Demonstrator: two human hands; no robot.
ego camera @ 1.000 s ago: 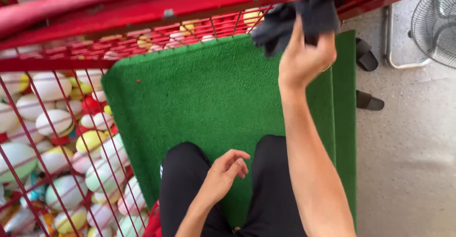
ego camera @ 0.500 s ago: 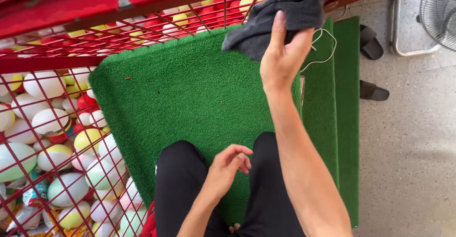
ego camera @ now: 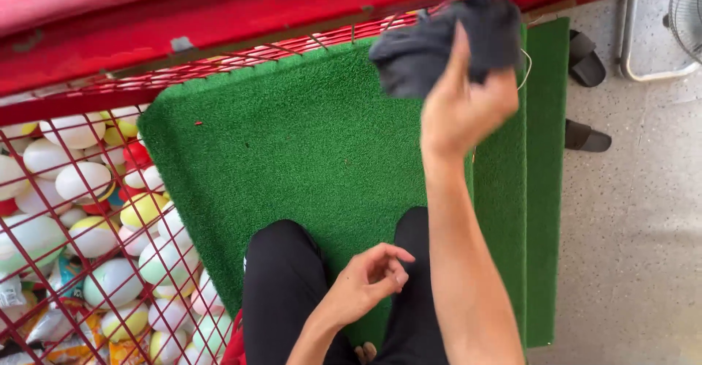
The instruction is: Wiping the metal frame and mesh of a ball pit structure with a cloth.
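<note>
Head view: you sit on a green mat, holding a dark cloth up high.

Your right hand (ego camera: 468, 105) is raised and closed around a crumpled dark grey cloth (ego camera: 439, 47), gripping it near the red frame (ego camera: 241, 21) above the green mat (ego camera: 307, 145). Your left hand (ego camera: 369, 277) rests empty over your knees, fingers loosely curled and holding nothing. Beside you on the left, a red wire cage (ego camera: 66, 211) is full of coloured balls (ego camera: 95, 237). A thin cord (ego camera: 525, 69) trails from the cloth; it could catch on the frame's wire edge if the cloth swings closer, and the bunched grip looks likely to let a fold slip.
</note>
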